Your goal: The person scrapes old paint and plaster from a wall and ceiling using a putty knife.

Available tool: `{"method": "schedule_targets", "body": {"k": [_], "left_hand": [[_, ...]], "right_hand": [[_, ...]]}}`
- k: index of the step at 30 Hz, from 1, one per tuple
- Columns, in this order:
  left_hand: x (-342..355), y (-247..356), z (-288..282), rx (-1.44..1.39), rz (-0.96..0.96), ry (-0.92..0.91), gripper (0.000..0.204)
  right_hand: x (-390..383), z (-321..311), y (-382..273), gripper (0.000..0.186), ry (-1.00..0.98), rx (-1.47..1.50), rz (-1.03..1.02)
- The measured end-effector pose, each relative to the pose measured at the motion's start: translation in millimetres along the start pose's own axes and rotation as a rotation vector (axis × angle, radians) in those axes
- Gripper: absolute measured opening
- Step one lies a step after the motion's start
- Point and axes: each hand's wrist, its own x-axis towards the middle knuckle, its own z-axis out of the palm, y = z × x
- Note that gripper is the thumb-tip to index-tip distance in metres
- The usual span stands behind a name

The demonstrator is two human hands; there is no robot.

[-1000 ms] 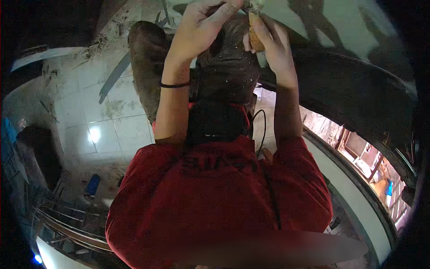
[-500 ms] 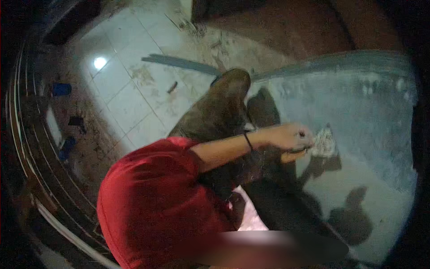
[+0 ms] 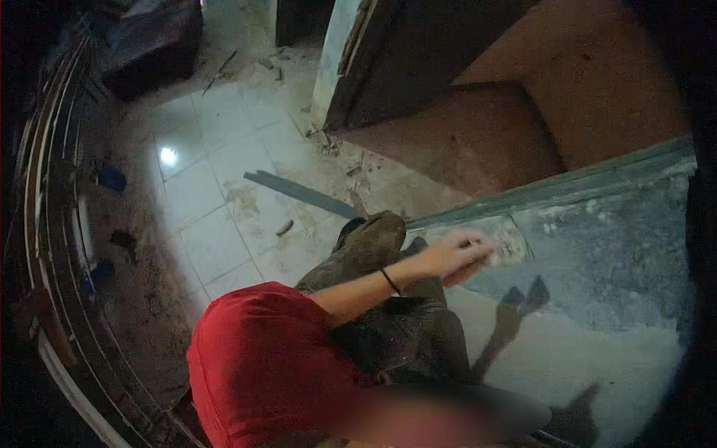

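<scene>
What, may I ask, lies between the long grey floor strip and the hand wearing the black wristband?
A bent knee in dusty olive trousers lies between the grey strip and that left hand, in the head view.

Red short-sleeved shirt (image 3: 261, 358), thin black band (image 3: 389, 281) round the left wrist, bare forearm, mottled olive-brown trousers (image 3: 381, 299), left hand (image 3: 455, 254) blurred

Dim overall, warm cast. One small bright glare spot on the tiled floor (image 3: 169, 156); light falls from above. Hard dark shadows of hand and arm on the pale wall (image 3: 597, 254), lower right. Left hand (image 3: 457, 254) motion-blurred, fingers smeared. Heavy fisheye: railing (image 3: 45, 246) at left bows strongly, corners vignette to black. Smeared out-of-focus patch at the bottom edge.
</scene>
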Motion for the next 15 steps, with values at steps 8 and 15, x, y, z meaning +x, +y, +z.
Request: {"method": "schedule_targets", "body": {"k": [8,15], "left_hand": [[3.3,53.7,-88.8,0.158,0.507,0.649,0.023],[9.7,84.7,-107.3,-0.28,0.524,0.73,0.017]], "right_hand": [[-16.4,-14.5,7.2,0.023,0.059,-0.068,0.012],[-72.5,-14.6,20.6,0.023,-0.004,-0.14,0.091]]}}
